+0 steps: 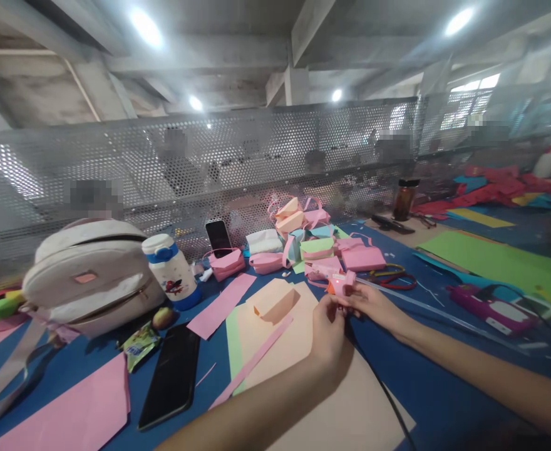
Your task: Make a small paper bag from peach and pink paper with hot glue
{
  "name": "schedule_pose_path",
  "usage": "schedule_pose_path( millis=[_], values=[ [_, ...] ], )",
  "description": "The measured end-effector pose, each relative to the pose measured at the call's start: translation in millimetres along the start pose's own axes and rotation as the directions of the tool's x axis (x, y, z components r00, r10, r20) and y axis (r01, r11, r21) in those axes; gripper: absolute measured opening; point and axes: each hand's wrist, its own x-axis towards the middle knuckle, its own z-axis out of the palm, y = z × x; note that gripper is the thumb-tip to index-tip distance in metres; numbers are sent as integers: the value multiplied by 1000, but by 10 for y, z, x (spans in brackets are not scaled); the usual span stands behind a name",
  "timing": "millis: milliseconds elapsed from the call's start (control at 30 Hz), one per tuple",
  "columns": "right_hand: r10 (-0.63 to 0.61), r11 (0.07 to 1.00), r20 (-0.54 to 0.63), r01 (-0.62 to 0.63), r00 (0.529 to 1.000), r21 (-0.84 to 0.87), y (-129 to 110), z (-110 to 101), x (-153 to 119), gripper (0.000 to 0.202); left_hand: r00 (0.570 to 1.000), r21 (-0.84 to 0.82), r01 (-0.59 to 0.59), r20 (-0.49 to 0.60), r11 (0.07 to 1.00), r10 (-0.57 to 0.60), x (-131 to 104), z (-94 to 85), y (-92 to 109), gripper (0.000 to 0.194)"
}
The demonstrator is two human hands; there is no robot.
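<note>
A pink hot glue gun (342, 280) is held up over the right side of the peach paper sheets (303, 351), its black cord trailing down toward me. My left hand (329, 326) is closed at the gun's handle, fingers bent. From the right, my right hand (372, 304) also grips the gun, partly hiding the handle. A long clear glue stick (426, 305) stretches away to the right behind that hand. Left of my hands, a folded peach paper piece (273, 300) stands on the sheets. A thin pink paper strip (257, 357) lies beside it.
Several small paper bags (317, 247) are heaped by the perforated metal screen (257, 156). At left are a backpack (97, 269), a bottle (172, 269), a black phone (171, 376) and pink paper (69, 407). Scissors (392, 277), a purple device (491, 309) and green sheets (501, 263) lie right.
</note>
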Motion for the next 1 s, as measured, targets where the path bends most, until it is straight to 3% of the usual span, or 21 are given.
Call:
schedule_pose_path(
  millis=[133,300,400,600,800,1000],
  values=[
    [9,998,38,-7,999,-64,23,-62,-33,57,998,55,57,35,997,-59,-167,-117,136,8],
    [29,985,41,-21,999,-170,70,-189,-107,47,972,237,135,155,962,-175,-415,-375,463,4],
    [48,969,20,-42,999,-243,21,-270,-152,38,960,329,91,222,940,-171,-522,-552,645,13],
    [39,861,47,-10,998,-508,-255,-367,-227,25,961,531,-18,244,847,-132,-589,-946,908,26],
    [56,828,103,12,993,-561,-414,-384,-265,25,968,622,-74,233,780,-94,-624,-1200,942,32],
    [41,849,157,48,987,-526,-430,-345,-240,29,959,640,-130,276,758,-69,-680,-1267,878,36]
  ],
)
